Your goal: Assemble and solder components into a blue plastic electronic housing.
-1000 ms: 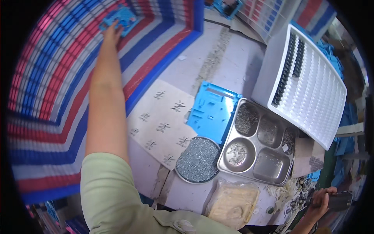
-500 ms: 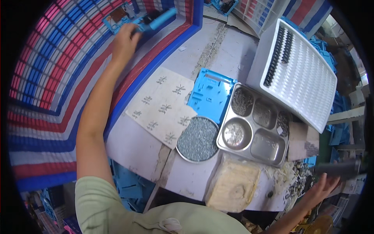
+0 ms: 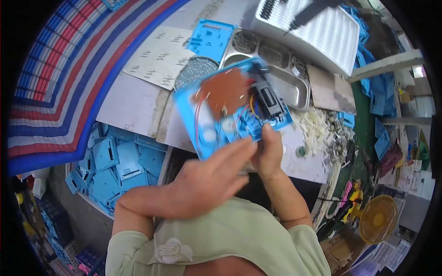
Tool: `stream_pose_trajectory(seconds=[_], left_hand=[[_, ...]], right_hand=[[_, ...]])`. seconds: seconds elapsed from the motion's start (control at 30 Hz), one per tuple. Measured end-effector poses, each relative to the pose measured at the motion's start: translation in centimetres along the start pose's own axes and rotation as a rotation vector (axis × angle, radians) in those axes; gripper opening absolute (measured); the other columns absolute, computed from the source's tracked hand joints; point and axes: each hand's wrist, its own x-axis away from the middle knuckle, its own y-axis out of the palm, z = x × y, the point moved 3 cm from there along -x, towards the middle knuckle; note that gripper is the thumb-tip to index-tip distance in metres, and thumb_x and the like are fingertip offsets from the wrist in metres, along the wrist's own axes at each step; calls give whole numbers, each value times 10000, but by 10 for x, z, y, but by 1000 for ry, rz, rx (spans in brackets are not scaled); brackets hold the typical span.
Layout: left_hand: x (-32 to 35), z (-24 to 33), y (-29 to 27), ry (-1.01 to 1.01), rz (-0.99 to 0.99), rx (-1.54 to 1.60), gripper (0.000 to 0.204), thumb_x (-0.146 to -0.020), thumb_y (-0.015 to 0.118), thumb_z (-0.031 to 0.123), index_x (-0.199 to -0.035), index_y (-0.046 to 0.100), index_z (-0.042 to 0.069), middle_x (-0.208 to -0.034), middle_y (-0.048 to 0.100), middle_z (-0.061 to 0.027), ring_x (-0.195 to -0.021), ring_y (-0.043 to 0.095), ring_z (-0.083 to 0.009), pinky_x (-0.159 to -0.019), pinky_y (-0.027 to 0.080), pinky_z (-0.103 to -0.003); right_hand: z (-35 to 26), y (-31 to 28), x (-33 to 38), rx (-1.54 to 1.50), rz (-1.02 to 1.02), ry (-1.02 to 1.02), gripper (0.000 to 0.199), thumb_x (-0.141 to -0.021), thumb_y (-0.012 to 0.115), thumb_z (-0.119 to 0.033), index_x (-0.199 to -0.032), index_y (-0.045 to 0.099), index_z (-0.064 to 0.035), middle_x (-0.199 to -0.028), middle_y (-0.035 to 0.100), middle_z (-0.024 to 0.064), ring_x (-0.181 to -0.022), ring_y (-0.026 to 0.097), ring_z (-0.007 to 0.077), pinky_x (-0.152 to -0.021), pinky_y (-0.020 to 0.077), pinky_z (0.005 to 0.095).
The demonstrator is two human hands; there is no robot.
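Cluttered and bright, the workbench (image 3: 133, 103) runs from ten o'clock toward three o'clock, with a red, white and blue striped woven sheet (image 3: 55, 78) covering its far left and a bin of loose blue plastic plates (image 3: 115, 161) below its near edge at eight o'clock. At the centre of the view, raised above the bench, sits the blue plastic housing (image 3: 230, 108), an open shell showing a brown circuit board (image 3: 225, 89), a dark grey block (image 3: 269, 99) at its two o'clock side and thin red and yellow wires. The right hand (image 3: 269, 152) is clenched on the housing's lower edge at five o'clock, thumb up against the rim. The left hand (image 3: 209, 177) lies flat under and against its lower left side, fingers extended toward the other hand; whether it is truly gripping or only steadying the shell I cannot tell. Behind the housing a steel compartment tray (image 3: 294, 85) holds small metal parts, a round dish of screws (image 3: 195, 69) lies at eleven o'clock, and a white ribbed rack (image 3: 322, 32) stands at one o'clock. I judge the housing light and fairly stiff, though the wires and board look fragile, so it is best taken by the plastic rim and corners, keeping fingers clear of the exposed wiring.
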Motion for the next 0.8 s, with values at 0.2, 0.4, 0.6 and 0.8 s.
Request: stream_pose_trajectory(seconds=[0.2, 0.4, 0.6, 0.8], left_hand=[[39, 2, -12, 72, -283, 45, 360, -770, 808, 57, -1111, 692, 42, -989, 716, -122, -817, 726, -296, -661, 597, -362], [43, -67, 51, 149, -363, -132, 315, -725, 846, 131, -1008, 712, 97, -1078, 666, -61, -1031, 627, -287, -906, 473, -437], [46, -88, 51, 172, -379, -150, 257, -742, 819, 120, -973, 708, 106, -1084, 664, -40, -1049, 618, -264, -922, 455, -442], [37, -95, 59, 139, -422, -70, 220, -741, 810, 117, -926, 693, 102, -1044, 661, -33, -1009, 608, -261, -905, 441, -434]], right_hand=[[-37, -54, 10, 436, 43, 33, 376, -1088, 511, -323, -960, 640, 7, -801, 594, -38, -748, 480, 49, -663, 411, 255], [-41, -89, -16, 982, 52, -26, 445, -1033, 587, -316, -750, 633, 24, -597, 556, 84, -563, 481, 161, -558, 402, 357], [-49, -90, -35, 1558, -15, -3, 433, -935, 680, -446, -733, 716, -64, -646, 649, 150, -634, 645, 378, -599, 492, 473], [-57, -83, -30, 1419, -81, -246, 177, -868, 762, -265, -867, 753, -88, -722, 674, 114, -659, 663, 306, -600, 501, 416]])
